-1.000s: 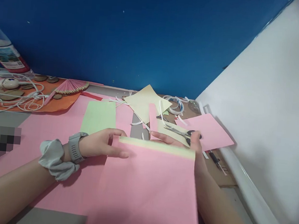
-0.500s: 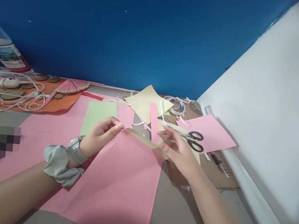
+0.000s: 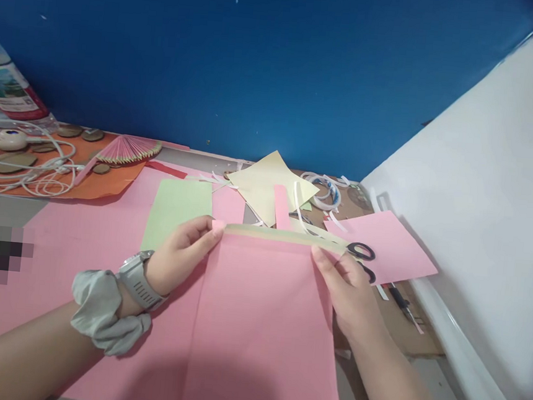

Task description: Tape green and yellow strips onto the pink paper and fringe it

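A large pink sheet of paper [image 3: 265, 324] hangs between my two hands, its top edge raised and showing a narrow pale yellow-green band. My left hand [image 3: 187, 249] pinches the sheet's upper left corner; a grey watch [image 3: 141, 279] and a scrunchie [image 3: 105, 310] are on that wrist. At the upper right corner, my right hand [image 3: 345, 288] is closed on the same edge, thumb in front. Just behind my right hand lie black-handled scissors [image 3: 362, 252], partly covered by it. A pink strip [image 3: 282, 207] and a yellow sheet [image 3: 268, 175] lie beyond the raised edge.
A green sheet [image 3: 177, 204] lies on more pink paper at the left. Further left are a folded pink fan [image 3: 128, 150], white cables [image 3: 59, 169] and a bottle [image 3: 10, 87]. Tape rolls [image 3: 325, 193], a pink sheet [image 3: 384, 244] and a craft knife [image 3: 402, 302] are at the right.
My right hand has gone from loose fingers near the paper's edge to gripping its upper right corner, moving right. The top edge is now stretched straight and the sheet faces me more squarely.
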The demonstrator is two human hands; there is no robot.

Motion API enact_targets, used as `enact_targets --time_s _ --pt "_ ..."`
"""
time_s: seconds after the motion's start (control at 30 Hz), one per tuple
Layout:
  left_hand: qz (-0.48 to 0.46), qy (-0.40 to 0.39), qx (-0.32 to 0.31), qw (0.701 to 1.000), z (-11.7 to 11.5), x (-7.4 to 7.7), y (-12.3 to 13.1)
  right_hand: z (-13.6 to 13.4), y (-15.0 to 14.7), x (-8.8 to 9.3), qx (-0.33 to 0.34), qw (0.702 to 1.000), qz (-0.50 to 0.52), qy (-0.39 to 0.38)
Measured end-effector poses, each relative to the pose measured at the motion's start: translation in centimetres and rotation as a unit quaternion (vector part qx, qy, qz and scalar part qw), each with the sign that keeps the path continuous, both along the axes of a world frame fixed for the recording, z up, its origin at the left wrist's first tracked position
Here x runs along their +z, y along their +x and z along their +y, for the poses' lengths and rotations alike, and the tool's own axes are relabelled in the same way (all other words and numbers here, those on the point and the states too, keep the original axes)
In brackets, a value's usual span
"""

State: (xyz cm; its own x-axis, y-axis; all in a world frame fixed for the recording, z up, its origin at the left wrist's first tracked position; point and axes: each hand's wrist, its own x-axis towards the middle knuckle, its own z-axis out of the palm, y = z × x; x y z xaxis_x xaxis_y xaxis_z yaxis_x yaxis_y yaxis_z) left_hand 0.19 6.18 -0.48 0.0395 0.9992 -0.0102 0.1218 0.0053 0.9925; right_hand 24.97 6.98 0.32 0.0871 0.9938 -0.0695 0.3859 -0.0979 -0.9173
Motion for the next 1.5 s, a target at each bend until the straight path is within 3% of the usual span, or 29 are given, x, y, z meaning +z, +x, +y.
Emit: enact_targets --time_s 0.13,0.33,0.47,0.67,1.03,1.3,1.5 --pt "0.076 0.008 -0.035 0.996 -0.3 0.2 0.4 0.5 0.7 -0.7 -0.013 0.999 0.012 -0.030" --pt "0.160 -0.006 0.013 0.987 -0.2 0.0 0.5 0.2 0.4 -1.2 -0.029 0.986 -0.161 0.026" --pt "0.206 -0.001 0.032 0.978 -0.3 0.0 0.6 0.0 0.0 -1.2 -0.030 0.981 -0.189 0.039" --pt "0.216 -0.002 0.047 0.975 -0.5 0.0 1.1 0.0 -0.2 -1.3 -0.023 0.982 -0.178 0.063" --pt "0.153 -0.035 0.059 0.986 -0.1 -0.6 0.8 -0.1 0.0 -1.4 -0.030 0.980 -0.188 0.053" --pt "0.128 -0.033 -0.019 0.991 -0.4 -0.2 0.8 0.3 0.5 -0.9 -0.055 0.992 -0.112 0.023" --pt "0.142 -0.020 0.019 0.989 0.0 -0.6 0.7 0.2 0.2 -0.4 -0.031 0.996 0.062 -0.049"
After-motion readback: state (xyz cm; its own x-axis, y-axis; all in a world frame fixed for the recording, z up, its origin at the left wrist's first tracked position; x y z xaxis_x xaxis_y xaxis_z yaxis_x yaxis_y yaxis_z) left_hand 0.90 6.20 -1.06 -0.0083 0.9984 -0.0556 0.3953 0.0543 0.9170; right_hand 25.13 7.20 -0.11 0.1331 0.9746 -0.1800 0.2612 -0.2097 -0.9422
